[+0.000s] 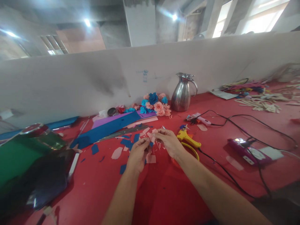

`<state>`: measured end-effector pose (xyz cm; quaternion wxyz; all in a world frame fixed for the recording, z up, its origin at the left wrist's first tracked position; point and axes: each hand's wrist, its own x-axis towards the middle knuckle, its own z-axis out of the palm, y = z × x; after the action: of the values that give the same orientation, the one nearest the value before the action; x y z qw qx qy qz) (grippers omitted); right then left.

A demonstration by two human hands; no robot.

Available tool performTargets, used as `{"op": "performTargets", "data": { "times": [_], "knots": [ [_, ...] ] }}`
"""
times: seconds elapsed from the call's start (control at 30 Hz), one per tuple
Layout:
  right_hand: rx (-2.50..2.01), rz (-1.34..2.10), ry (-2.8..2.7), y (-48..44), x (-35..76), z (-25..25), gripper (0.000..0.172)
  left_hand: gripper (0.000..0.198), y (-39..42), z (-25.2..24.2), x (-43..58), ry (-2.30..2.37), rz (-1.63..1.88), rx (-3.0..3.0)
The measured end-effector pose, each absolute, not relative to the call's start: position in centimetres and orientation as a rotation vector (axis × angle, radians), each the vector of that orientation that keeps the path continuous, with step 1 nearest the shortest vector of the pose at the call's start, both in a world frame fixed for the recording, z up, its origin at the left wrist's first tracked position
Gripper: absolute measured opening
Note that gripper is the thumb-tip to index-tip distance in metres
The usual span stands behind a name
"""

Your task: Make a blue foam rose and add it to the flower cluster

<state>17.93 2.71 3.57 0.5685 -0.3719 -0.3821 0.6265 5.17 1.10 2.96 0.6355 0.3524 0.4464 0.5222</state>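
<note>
Both hands meet low in the middle of the red tabletop (164, 193), working a small pink piece (152, 135) between them. By the look of it this is the shaping step, a petal or strip of thin foam or paper being folded or rolled. The left hand (138, 154) has its fingers drawn narrow, pinching the piece from its 8 o'clock side. The right hand (170, 142) pinches it from 3 o'clock, thumb and forefinger closed on the upper edge. The piece is pale salmon, tiny and crumpled, held just above the tabletop. Its exact form is too small to make out. In my judgement the next move calls for a steady grip on one side while the other hand turns or tucks, since stock this light would spring open or tear if it were pulled. A yellow glue gun (188, 137) lies just beside the right hand at 3 o'clock, with its black cable (222, 170) running off toward 4 o'clock. Pink and blue scraps (116, 153) are scattered at 9 o'clock. A blue sheet (107, 129) lies at 10 o'clock. Finished paper flowers (156, 104) sit at 12 o'clock, and a steel jug (181, 93) stands at 1 o'clock, against the wall
</note>
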Motion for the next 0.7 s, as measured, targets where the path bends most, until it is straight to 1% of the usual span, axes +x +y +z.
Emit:
{"op": "performTargets", "data": {
  "times": [0.2,0.57,0.7],
  "knots": [
    [-0.872,1.458,-0.936,2.7,17.99,3.59,0.017,0.017,0.92,3.27,5.31,1.043,1.206,0.798],
    [-1.004,1.313,-1.135,2.71,17.98,3.23,0.019,0.02,1.16,2.46,5.42,1.144,1.22,0.98],
    [-1.018,1.257,-1.187,2.89,17.97,3.0,0.016,0.02,1.07,2.5,5.53,1.156,1.22,1.036]
  ]
}}
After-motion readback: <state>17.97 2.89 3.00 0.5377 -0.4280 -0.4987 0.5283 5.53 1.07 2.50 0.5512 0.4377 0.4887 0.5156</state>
